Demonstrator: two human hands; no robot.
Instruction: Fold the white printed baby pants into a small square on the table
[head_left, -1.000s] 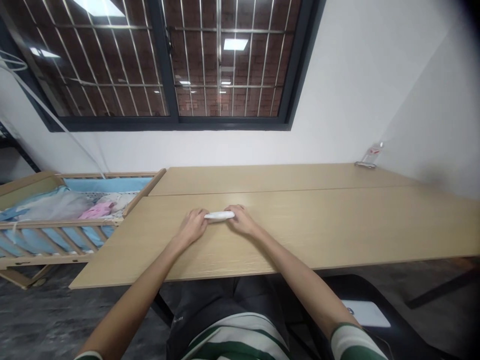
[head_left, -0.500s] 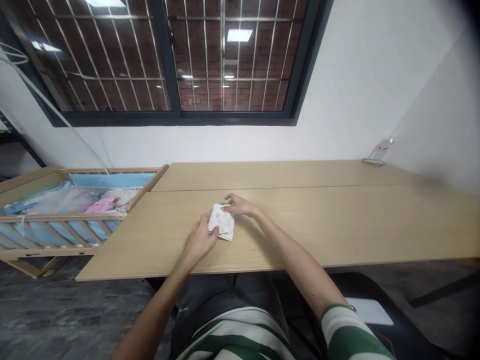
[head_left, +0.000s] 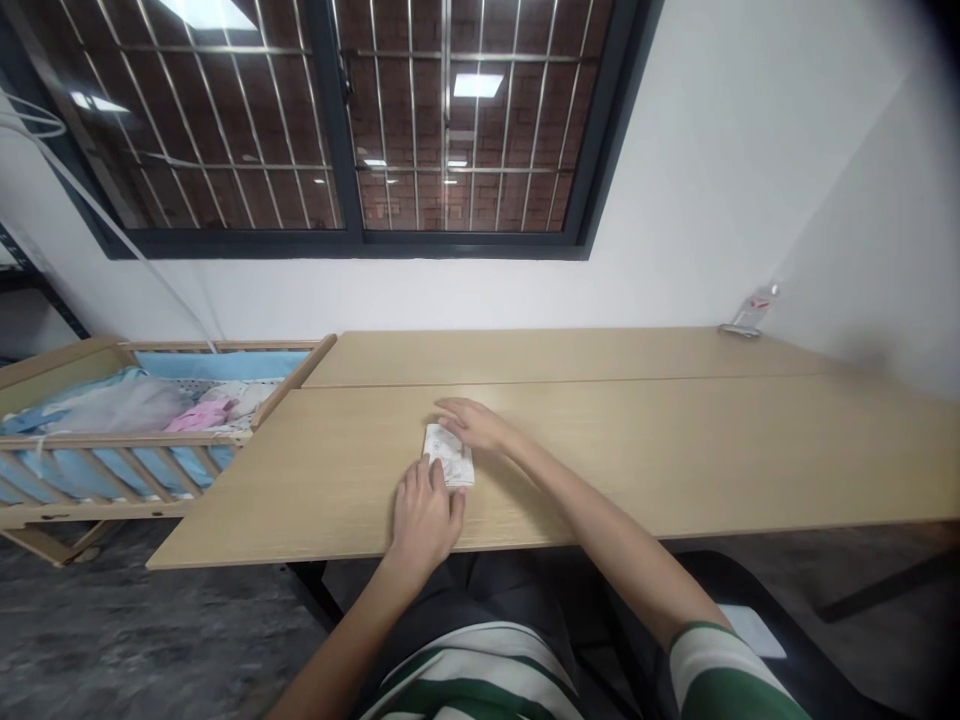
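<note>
A small white folded piece with a faint print (head_left: 451, 460), cloth or paper I cannot tell, lies flat on the wooden table (head_left: 600, 450) in front of me. My left hand (head_left: 424, 512) rests palm down at its lower left edge, fingers stretched out and the tips touching it. My right hand (head_left: 474, 425) lies over its upper right corner with the fingers extended and covers part of it. Neither hand grips anything.
A wooden crib (head_left: 161, 440) with blue lining and bedding stands to the left. A clear plastic bottle or pack (head_left: 754, 310) sits at the far right corner by the wall. A barred window (head_left: 352, 130) is above. A dark chair (head_left: 720, 580) is at lower right.
The folded white piece has gone from being held between my hands to lying flat. My left hand has moved right and turned palm down; my right hand has flattened over the top corner.
</note>
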